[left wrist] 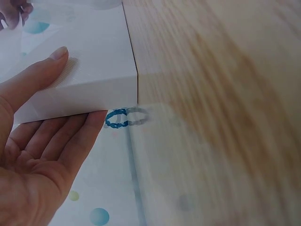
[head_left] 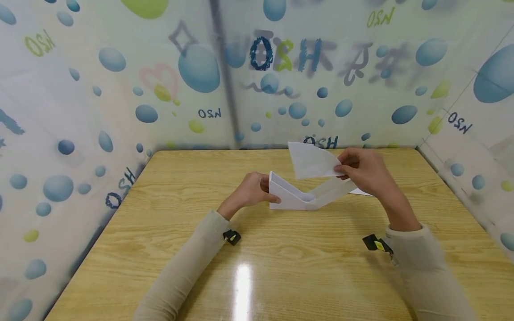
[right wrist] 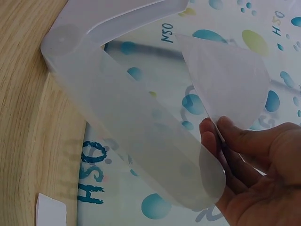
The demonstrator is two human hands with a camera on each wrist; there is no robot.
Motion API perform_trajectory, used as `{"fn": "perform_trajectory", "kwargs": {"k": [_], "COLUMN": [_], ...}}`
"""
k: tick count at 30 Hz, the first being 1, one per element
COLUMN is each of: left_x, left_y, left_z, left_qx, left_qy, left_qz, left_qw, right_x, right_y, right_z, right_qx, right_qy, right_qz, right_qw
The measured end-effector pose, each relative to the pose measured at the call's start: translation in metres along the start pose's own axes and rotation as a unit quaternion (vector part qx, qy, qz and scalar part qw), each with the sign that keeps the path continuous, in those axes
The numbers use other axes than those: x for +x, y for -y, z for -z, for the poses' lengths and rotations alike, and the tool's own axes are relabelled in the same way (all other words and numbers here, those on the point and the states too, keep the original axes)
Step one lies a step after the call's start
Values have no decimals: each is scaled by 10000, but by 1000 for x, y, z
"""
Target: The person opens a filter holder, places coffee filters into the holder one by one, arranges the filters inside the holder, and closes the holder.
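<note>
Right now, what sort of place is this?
Probably a small recording booth: a wooden table, bubble-print walls or curtains around its far end and sides, and small black devices at both sleeve cuffs.

White paper (right wrist: 51, 212) on wood-grain table (head_left: 297, 267)

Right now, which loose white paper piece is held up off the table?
The curved-edged white piece, pinched in the right hand; the other white piece lies on the wooden table.
</note>
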State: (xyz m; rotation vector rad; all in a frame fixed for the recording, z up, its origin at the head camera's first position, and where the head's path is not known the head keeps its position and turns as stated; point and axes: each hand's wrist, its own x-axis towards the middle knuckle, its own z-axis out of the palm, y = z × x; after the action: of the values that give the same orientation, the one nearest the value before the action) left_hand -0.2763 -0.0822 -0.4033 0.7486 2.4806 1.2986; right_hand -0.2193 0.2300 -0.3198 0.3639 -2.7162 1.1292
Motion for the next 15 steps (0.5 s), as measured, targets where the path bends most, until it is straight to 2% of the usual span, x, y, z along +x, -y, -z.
{"fn": "perform_trajectory", "kwargs": {"k": [9, 15], "left_x": [1, 0], "left_y": [2, 1], "left_z": [0, 0], "left_qx": [19, 9], "left_qy": [-7, -12], "left_qz": [1, 36], "left_qw": [10000, 10000], "right_x": [2, 2], "right_y": [4, 4], "right_z": [-7, -13], "right_qx": [-155, -225], "right_qy": [46, 65], "right_qz": [46, 212], "right_qw": [9999, 9995]}}
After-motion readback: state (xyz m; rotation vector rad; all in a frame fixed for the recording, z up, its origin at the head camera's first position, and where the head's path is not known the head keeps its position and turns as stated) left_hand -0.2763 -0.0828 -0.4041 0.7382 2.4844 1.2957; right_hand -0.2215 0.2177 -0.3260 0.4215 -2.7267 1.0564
